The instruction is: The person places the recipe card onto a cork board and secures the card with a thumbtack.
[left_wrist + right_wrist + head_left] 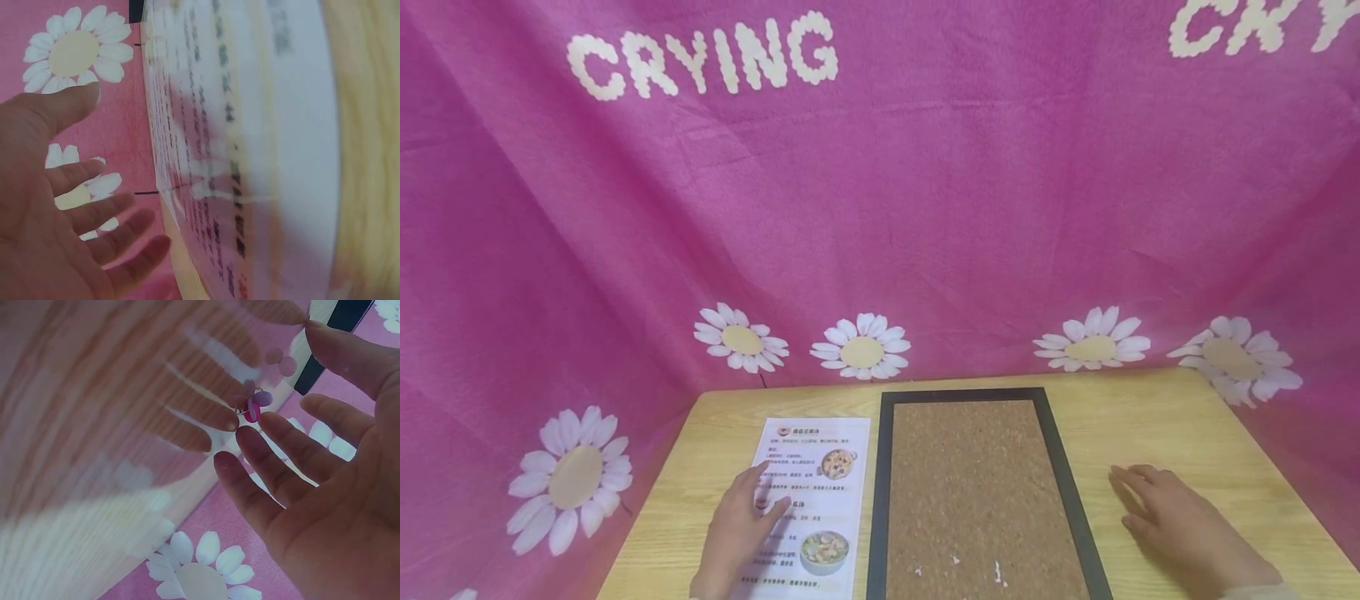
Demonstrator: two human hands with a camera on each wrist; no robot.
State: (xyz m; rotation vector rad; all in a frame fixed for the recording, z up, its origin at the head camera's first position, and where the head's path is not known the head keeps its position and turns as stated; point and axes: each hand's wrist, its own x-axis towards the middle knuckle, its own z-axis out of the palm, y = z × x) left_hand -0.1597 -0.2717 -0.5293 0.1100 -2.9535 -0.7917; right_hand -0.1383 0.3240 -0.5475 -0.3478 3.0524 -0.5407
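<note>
The left hand (737, 533) lies flat on the sheet (816, 500), a printed page with text and two food photos. Its fingers are straight and spread and grip nothing. The sheet lies on the left part of the table (1150, 417), just beside the left edge of the board (977, 492), a cork panel in a dark frame that sits in the middle of the table.

The right hand (1180, 525) rests palm down on the bare wood to the right of the board, near its frame but not touching it. Its fingers are also straight and loose and hold nothing. In the right wrist view a small pink and purple pin (255, 406) lies on the table just beside the fingertips (228, 464); I cannot tell if they touch it.

A pink cloth (925, 208) with white daisies hangs behind and around the table.
</note>
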